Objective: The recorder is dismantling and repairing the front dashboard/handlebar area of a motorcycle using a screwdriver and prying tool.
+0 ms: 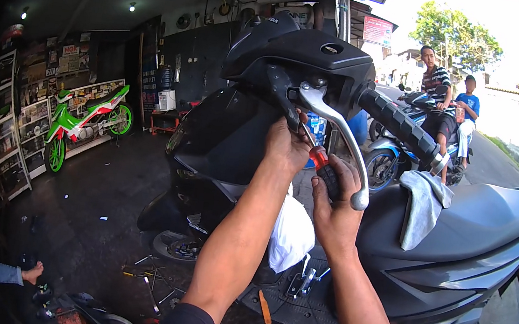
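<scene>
A black scooter (224, 139) stands before me, its handlebar cover (311, 49) tilted above my hands. My right hand (338, 212) is closed around the red and black handle of a screwdriver (319, 157), whose shaft points up and left under the handlebar. My left hand (286, 144) has its fingers closed on the lower strip of the handlebar cover, beside the screwdriver's shaft; some fingertips are hidden. The silver brake lever (346, 130) curves down past my right hand. Beyond it is the black ribbed handlebar grip (404, 127). The screwdriver's tip is too small to make out.
A grey rag (424, 206) lies on the scooter seat (478, 209). White cloth (291, 236) and metal parts (304, 283) are by the footboard. Loose tools (153, 284) litter the floor. Two people sit on a blue motorbike (395, 153); a green motorbike (85, 120) stands near shelves.
</scene>
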Demonstrator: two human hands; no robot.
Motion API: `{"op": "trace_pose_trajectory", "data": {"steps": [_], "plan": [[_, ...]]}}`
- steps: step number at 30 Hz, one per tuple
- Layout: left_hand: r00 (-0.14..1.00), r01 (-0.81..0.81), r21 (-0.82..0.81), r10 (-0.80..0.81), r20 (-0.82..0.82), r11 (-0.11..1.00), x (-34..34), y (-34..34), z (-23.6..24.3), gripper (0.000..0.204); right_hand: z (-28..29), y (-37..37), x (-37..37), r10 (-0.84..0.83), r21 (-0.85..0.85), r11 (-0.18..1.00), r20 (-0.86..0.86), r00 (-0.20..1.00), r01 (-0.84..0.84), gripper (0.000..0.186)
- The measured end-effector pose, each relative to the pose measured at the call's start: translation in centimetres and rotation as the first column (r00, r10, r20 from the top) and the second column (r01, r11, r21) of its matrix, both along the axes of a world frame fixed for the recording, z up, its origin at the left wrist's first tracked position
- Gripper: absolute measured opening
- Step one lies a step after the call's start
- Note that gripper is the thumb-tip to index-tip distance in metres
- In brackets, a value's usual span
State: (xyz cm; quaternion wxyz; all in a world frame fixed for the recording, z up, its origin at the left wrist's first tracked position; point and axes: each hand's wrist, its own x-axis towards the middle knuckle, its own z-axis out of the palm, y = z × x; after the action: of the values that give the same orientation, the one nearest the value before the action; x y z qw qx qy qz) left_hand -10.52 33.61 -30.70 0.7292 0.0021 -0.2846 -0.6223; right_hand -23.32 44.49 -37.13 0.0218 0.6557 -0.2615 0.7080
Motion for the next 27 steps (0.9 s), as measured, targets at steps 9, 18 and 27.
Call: {"op": "trace_pose_trajectory", "data": {"steps": [9,18,27], "plan": [[1.000,-0.017,-0.009,0.017,0.002,1.000,0.5,-0.3,-0.2,0.019,0.3,0.2,0.7,-0.058,-0.060,0.997,-0.044,0.997,0.055,0.039],[0.900,-0.092,-0.010,0.088,0.428,0.996,0.3,3.5,-1.3,0.027,1.1,-1.4,0.5,0.184,0.370,0.870,0.368,0.911,-0.325,0.037],[0.912,-0.147,-0.036,0.149,0.381,0.988,-0.5,3.7,-0.6,0.022,0.5,0.6,0.1,-0.145,0.021,0.989,0.023,0.989,0.144,0.039]]}}
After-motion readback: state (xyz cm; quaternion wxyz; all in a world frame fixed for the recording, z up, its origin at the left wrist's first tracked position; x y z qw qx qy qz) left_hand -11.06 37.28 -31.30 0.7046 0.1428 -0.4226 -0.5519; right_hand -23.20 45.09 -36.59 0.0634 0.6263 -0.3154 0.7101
